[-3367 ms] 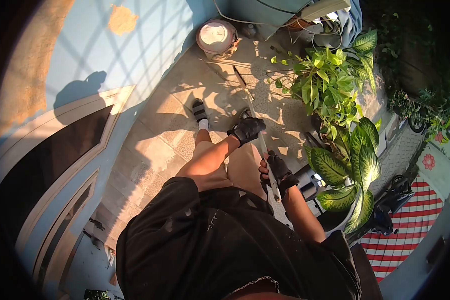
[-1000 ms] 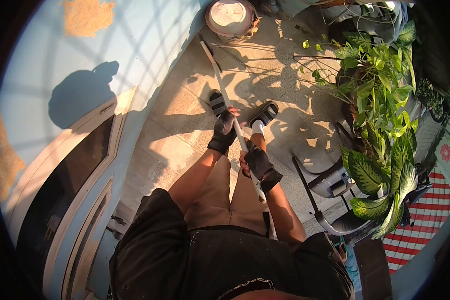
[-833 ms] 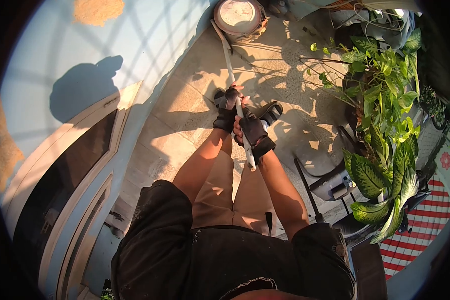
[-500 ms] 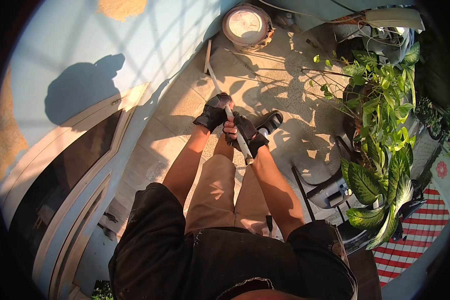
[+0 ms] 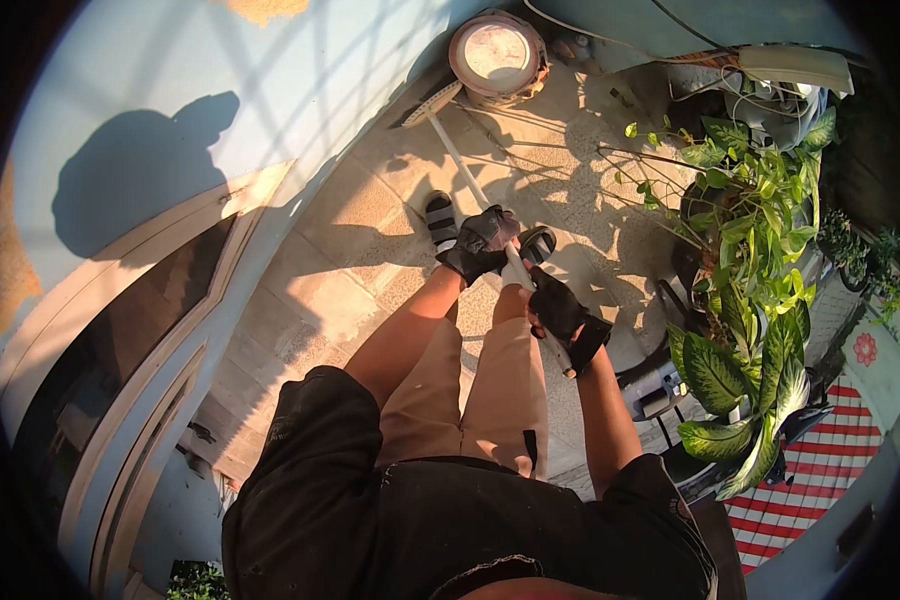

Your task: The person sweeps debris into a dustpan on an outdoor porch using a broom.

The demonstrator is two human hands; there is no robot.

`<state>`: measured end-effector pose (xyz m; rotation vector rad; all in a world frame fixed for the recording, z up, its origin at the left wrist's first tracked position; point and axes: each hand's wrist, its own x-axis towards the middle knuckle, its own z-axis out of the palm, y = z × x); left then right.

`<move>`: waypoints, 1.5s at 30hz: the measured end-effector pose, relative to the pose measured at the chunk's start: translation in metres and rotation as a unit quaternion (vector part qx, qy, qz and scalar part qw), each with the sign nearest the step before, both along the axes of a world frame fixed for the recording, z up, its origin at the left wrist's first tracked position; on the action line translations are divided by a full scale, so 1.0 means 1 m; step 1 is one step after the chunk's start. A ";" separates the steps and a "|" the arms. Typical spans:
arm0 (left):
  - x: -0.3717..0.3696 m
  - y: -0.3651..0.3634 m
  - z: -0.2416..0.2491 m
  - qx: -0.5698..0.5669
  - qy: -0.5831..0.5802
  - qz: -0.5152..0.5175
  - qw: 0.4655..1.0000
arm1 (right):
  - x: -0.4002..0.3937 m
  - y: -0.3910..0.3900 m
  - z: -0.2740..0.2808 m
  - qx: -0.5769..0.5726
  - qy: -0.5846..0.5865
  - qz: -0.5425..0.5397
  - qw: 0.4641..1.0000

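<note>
Both my hands wear dark fingerless gloves and grip a long pale pole (image 5: 455, 155) with a wide, flat, light-coloured head (image 5: 433, 104) at its far end. My left hand (image 5: 482, 243) is wrapped round the pole farther out. My right hand (image 5: 560, 308) holds it lower, near the butt end, which sticks out below the fist. The pole slants from the lower right up to the left, its head close to the base of the blue wall. Sandalled feet (image 5: 440, 222) show beyond my hands on the sunlit floor (image 5: 370, 220).
A round, lidded bucket (image 5: 497, 55) stands by the wall near the pole's head. Leafy potted plants (image 5: 750, 250) line the right side, above a dark chair frame (image 5: 645, 365). The blue wall (image 5: 300, 80) with a window (image 5: 120, 340) runs along the left. A red-striped cloth (image 5: 810, 470) lies lower right.
Both hands have moved right and down with the pole, the right hand farther from the left. The head has turned, showing its broad face. Another sandalled foot has come into view.
</note>
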<state>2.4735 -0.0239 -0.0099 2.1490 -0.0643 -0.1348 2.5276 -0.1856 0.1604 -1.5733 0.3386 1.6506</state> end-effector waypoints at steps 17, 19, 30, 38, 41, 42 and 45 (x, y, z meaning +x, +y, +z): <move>-0.026 0.002 -0.032 0.042 0.016 -0.032 0.998 | -0.026 0.006 -0.027 -0.027 -0.208 0.252 0.945; -0.003 0.001 0.000 0.034 -0.019 0.048 0.998 | -0.010 0.008 -0.026 -0.032 -0.225 0.234 0.945; -0.038 0.022 -0.022 0.127 0.093 -0.099 0.983 | -0.019 0.000 -0.050 0.064 0.079 0.018 0.995; -0.096 -0.049 0.059 -0.121 -0.039 0.053 0.991 | -0.029 -0.090 0.100 0.005 0.035 0.093 0.995; -0.090 -0.062 0.121 0.021 -0.029 0.037 0.999 | -0.006 -0.115 0.127 0.001 -0.016 0.188 0.982; -0.084 -0.067 0.139 0.033 -0.029 0.024 0.999 | 0.001 -0.122 0.138 0.021 -0.031 0.181 0.983; -0.065 -0.105 0.192 0.045 -0.084 0.040 0.995 | 0.025 -0.139 0.154 0.092 -0.073 0.280 0.953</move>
